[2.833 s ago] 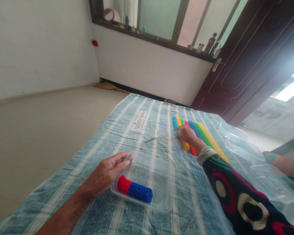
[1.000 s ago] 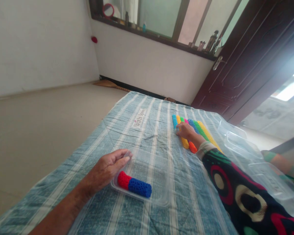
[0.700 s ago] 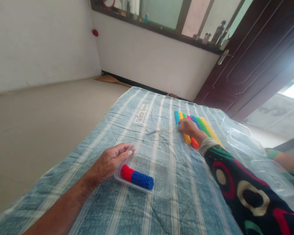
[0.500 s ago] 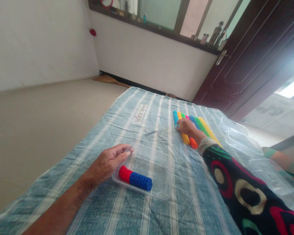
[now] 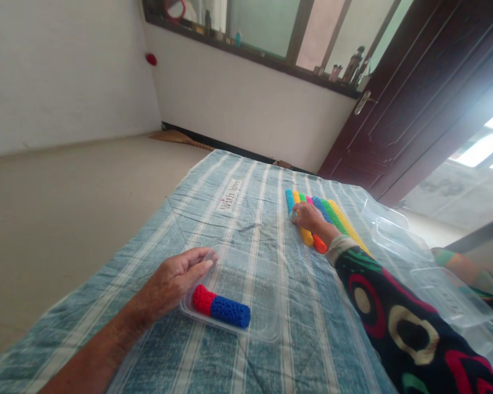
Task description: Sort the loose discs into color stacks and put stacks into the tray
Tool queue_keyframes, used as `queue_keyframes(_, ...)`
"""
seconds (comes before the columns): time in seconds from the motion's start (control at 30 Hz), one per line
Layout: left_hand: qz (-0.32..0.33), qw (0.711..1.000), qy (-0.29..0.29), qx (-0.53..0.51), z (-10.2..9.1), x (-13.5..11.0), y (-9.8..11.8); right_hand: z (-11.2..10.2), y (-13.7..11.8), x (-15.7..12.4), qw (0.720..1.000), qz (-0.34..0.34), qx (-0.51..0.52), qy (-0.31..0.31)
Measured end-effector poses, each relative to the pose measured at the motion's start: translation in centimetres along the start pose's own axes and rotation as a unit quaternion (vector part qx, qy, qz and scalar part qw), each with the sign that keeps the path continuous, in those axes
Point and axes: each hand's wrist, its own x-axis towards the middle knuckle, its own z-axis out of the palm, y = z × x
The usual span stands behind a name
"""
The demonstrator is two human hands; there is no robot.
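1. Coloured rolls (image 5: 337, 221) lie side by side, centre right in the head view, on a striped cloth (image 5: 205, 224); a red piece (image 5: 202, 299) and a blue piece (image 5: 230, 312) lie end to end in the clear box (image 5: 246, 279) at lower centre.
2. The left hand (image 5: 184, 276), left of centre, pinches the clear box's rim between thumb and fingers.
3. The right hand (image 5: 310, 215) curls over the rolls near the light-blue roll (image 5: 290, 201); whether it grips one, I cannot tell.
4. Red and blue are already boxed; the rest lie outside.

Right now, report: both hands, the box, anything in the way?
Left hand pinching clear box at rim, red and blue stuff inside. Right hand over row of coloured rolls, hiding part. More clear boxes beside the right sleeve.
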Motion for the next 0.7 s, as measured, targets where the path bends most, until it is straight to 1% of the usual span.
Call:
queue_keyframes(0.4,-0.006,1.0,0.004,0.009,0.01,-0.18,0.21,-0.06,0.04,0.23,1.0,0.0,-0.003,-0.012)
queue_keyframes(0.7,-0.008,1.0,-0.002,0.013,-0.14,-0.02,-0.14,-0.23,0.25,0.53,1.0,0.002,-0.008,-0.019)
